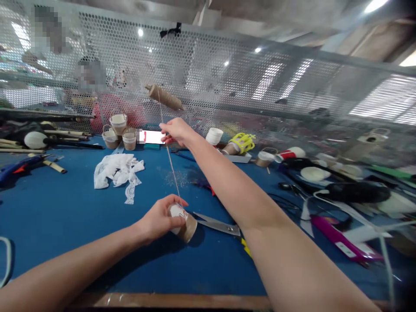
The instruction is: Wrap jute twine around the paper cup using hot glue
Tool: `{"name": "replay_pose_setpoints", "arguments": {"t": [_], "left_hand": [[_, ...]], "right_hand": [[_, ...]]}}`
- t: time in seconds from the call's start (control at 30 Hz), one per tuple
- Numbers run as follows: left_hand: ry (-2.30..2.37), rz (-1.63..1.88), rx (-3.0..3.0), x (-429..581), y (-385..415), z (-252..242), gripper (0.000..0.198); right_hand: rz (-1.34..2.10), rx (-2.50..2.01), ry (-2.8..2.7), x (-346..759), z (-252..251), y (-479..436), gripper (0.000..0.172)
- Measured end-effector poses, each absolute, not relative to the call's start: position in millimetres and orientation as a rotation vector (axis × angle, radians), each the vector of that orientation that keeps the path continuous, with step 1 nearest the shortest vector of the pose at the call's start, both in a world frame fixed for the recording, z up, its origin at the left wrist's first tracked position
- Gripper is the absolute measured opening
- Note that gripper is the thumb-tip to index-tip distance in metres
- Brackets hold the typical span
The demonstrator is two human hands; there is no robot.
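My left hand [164, 219] is closed around a small paper cup [187, 229], white at one end and brown at the other, lying tilted just above the blue tabletop. A thin string [172, 167] runs from the cup up to a brown twine spool [166, 98] on the perforated metal panel. Higher up, my right hand [175, 131] pinches that string between its fingers. Scissors [221, 226] with yellow handles lie beside the cup, partly under my right forearm. Crumpled white lace [117, 171] rests to the left of the string.
Several small handled buckets [118, 125] stand at the back near a lit phone [152, 137]. A yellow plastic holder [242, 143] and white cups [214, 136] sit behind my right arm. Sticks and tools crowd the left; a purple glue gun [341, 240] and cables clutter the right.
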State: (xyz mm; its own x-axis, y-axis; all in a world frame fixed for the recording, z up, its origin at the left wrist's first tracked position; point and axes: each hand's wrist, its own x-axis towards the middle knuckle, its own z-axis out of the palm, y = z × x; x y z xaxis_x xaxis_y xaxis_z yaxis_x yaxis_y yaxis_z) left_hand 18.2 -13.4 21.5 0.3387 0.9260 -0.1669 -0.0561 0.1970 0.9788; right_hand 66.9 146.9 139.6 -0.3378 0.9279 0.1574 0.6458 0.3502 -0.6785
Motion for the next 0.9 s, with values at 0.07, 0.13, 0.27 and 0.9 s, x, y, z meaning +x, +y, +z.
{"name": "replay_pose_setpoints", "arguments": {"t": [0.07,0.13,0.27,0.9], "left_hand": [[0.967,0.862,1.153,18.3,-13.9,21.7,0.035],[0.942,0.859,1.154,18.2,-13.7,21.2,0.034],[0.867,0.787,1.154,18.1,-13.4,19.4,0.033],[0.57,0.377,1.12,6.3,-29.1,40.5,0.04]], "right_hand": [[0.683,-1.325,-2.079,59.4,140.4,152.1,0.019],[0.649,-1.3,-2.107,61.2,132.7,150.2,0.025],[0.604,-1.258,-2.313,84.2,96.9,126.8,0.033],[1.048,-1.149,-2.539,150.8,45.0,24.2,0.036]]}}
